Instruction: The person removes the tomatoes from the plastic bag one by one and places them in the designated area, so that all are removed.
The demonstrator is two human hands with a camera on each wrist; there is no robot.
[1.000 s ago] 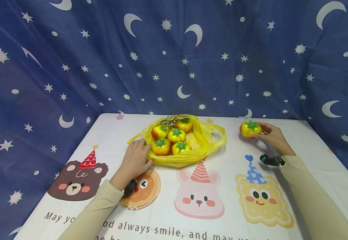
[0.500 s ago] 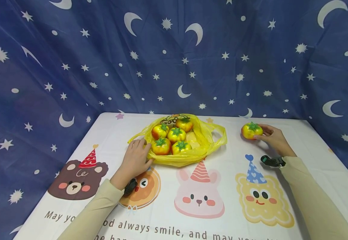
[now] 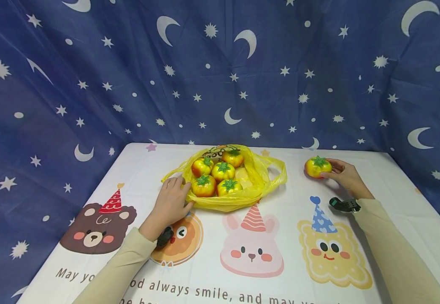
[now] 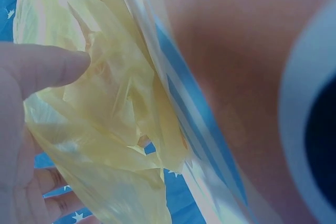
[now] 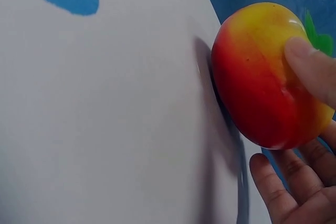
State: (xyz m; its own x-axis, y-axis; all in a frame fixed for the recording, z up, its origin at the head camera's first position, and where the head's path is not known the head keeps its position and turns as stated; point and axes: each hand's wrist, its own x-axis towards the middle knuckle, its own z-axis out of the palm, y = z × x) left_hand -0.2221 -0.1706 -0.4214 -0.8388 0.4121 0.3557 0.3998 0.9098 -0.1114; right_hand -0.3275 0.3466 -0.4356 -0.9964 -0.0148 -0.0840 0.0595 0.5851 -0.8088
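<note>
A yellow plastic bag [image 3: 223,205] lies with its mouth spread, and several yellow-red toy tomatoes [image 3: 203,186] with green leafy tops sit inside. At its left rim, my left hand [image 3: 171,202] holds the bag; in the left wrist view the thumb [image 4: 60,65] lies on the near side of the thin plastic and the other fingers are partly behind it. Off to the right, my right hand [image 3: 348,175] grips one more toy tomato [image 3: 312,169], thumb on one side and fingers on the other. The right wrist view shows its red underside close over the tablecloth, with a shadow beside it.
The white tablecloth [image 3: 128,278] bears printed cartoon figures and lettering. A bag handle [image 3: 278,175] loops out to the right on the cloth. Behind the table's far edge hangs a dark blue curtain [image 3: 212,105] with moons and stars. Each wrist wears a black strap [image 3: 344,204].
My right hand and its toy tomato have shifted very slightly right and nearer. The left hand and the bag stay where they were.
</note>
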